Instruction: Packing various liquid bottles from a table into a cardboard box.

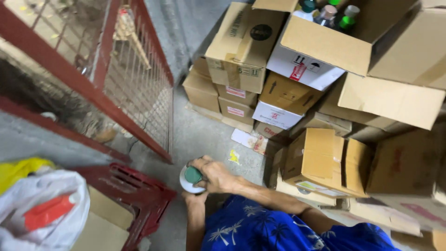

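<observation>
Concrete floor [200,135] | cardboard boxes [320,160] | right hand [214,175] grips round green-capped white bottle [191,179]

Head camera looks steeply down, near the hands [204,179].

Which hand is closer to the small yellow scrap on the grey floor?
The right hand: it grips the green-capped white bottle just below-left of the yellow scrap. The left hand sits underneath the bottle, farther away.

You stand on a grey concrete floor [200,130]. Against the stack of cardboard boxes [302,107] resting on it, a flattened printed carton [251,140] lies at the foot, a yellow scrap [234,156] just beside that, and a red plastic crate [134,195] well apart.
</observation>
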